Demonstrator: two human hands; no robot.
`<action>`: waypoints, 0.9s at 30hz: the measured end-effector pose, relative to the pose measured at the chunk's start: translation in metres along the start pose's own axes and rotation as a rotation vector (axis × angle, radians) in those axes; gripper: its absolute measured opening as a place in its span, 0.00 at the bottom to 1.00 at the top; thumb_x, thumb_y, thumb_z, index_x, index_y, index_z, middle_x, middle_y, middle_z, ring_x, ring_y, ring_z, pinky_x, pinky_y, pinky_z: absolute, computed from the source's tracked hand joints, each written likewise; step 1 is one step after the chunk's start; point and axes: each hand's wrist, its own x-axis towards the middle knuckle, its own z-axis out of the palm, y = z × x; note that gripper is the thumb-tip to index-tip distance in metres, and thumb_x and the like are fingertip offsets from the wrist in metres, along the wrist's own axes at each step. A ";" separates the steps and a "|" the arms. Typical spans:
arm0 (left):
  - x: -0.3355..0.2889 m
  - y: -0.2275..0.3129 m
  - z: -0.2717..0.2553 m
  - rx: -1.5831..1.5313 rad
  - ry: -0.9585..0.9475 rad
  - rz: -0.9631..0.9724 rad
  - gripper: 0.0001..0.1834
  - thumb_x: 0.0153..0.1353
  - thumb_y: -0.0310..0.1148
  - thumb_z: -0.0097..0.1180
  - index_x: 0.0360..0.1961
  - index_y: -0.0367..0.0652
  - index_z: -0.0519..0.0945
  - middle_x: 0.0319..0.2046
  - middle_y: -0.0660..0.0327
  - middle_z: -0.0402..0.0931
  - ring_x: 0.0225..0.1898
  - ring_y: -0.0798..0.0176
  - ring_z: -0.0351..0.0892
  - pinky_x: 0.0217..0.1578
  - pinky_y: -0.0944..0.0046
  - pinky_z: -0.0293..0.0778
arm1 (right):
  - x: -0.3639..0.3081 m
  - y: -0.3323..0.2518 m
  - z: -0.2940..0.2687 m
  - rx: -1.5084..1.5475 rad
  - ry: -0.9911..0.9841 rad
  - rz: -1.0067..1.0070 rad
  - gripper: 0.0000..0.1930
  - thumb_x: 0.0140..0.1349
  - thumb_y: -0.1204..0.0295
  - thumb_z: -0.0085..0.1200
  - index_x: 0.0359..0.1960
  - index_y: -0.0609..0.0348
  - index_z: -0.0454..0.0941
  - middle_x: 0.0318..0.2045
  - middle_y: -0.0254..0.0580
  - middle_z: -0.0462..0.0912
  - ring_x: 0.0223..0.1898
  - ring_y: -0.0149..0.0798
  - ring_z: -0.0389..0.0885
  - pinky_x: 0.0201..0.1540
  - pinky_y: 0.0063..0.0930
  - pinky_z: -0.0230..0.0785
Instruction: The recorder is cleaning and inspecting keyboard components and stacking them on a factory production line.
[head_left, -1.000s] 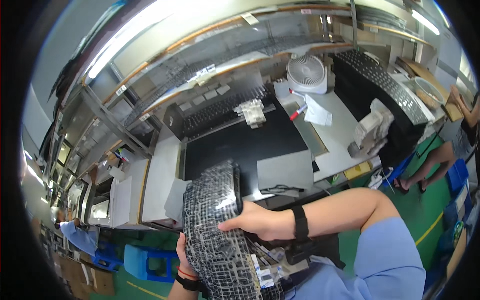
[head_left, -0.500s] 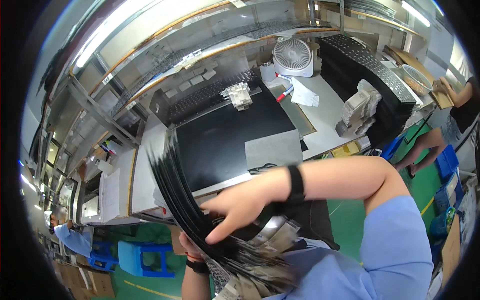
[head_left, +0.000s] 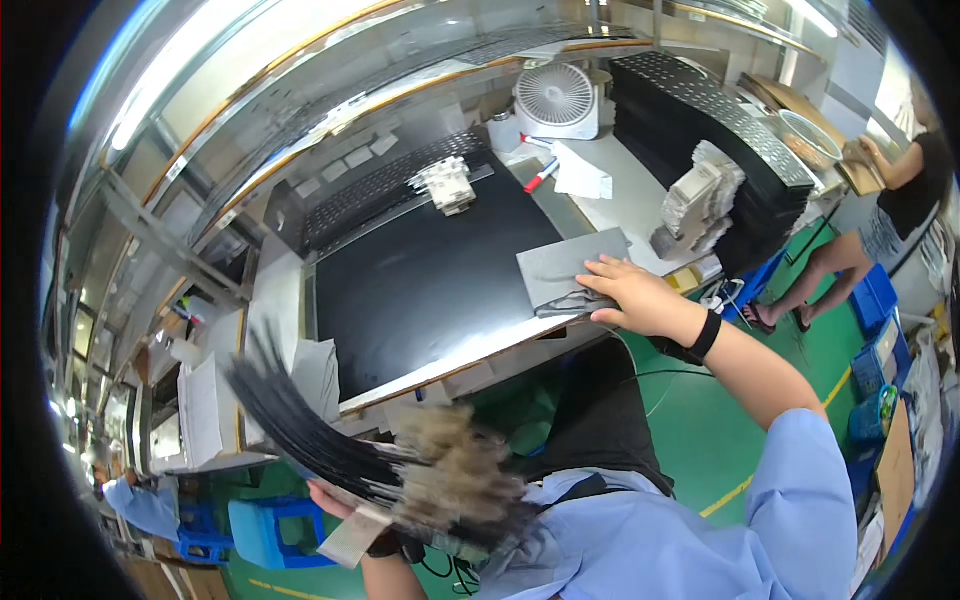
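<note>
A thick fanned bundle of thin black pieces (head_left: 310, 425) with pale paper tags hangs in front of my body at the lower left. My left hand (head_left: 332, 499) grips it from below, most of the fingers hidden under the bundle. The tagged end is smeared by motion. On the right, my right hand (head_left: 645, 300) lies with fingers spread on a flat grey sheet (head_left: 560, 265). Darker folded material shows under the sheet's near edge, at the front of the black work mat (head_left: 430, 270).
Tags in a small stack (head_left: 445, 185) lie at the mat's back. A white fan (head_left: 557, 100), red-capped markers (head_left: 541, 177) and white paper (head_left: 582, 172) stand or lie behind. Tall black stacks (head_left: 715, 130) rise at right. A blue stool (head_left: 275, 530) stands lower left; another person (head_left: 900, 190) is far right.
My right hand has left the bundle and moved right onto the grey sheet, which has shifted right and turned. The bundle has swung lower and left in my left hand.
</note>
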 end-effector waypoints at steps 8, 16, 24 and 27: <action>0.042 -0.005 0.026 -0.011 0.210 0.159 0.35 0.66 0.60 0.38 0.65 0.48 0.67 0.60 0.59 0.69 0.59 0.53 0.70 0.57 0.50 0.69 | -0.034 -0.094 0.037 0.413 0.103 -0.228 0.53 0.46 0.56 0.72 0.68 0.68 0.55 0.68 0.67 0.55 0.71 0.63 0.51 0.72 0.46 0.47; 0.084 -0.026 0.105 -0.145 0.261 -0.029 0.37 0.64 0.57 0.43 0.67 0.42 0.62 0.62 0.51 0.65 0.60 0.45 0.68 0.60 0.43 0.66 | 0.000 -0.181 0.059 1.443 0.381 -0.078 0.76 0.37 0.57 0.80 0.70 0.72 0.24 0.71 0.59 0.46 0.72 0.46 0.47 0.73 0.37 0.41; 0.142 -0.099 0.094 -0.198 0.266 -0.158 0.27 0.67 0.50 0.49 0.59 0.41 0.72 0.58 0.57 0.72 0.58 0.52 0.71 0.62 0.48 0.65 | 0.059 -0.094 0.015 1.333 0.483 0.014 0.39 0.58 0.75 0.62 0.69 0.66 0.54 0.59 0.45 0.71 0.62 0.35 0.67 0.66 0.33 0.59; 0.155 -0.112 0.085 -0.194 0.347 -0.222 0.23 0.69 0.45 0.49 0.57 0.40 0.73 0.57 0.57 0.74 0.56 0.55 0.72 0.60 0.51 0.67 | 0.053 -0.036 0.011 0.957 0.547 0.193 0.22 0.61 0.75 0.58 0.57 0.67 0.71 0.50 0.49 0.79 0.52 0.42 0.77 0.57 0.33 0.67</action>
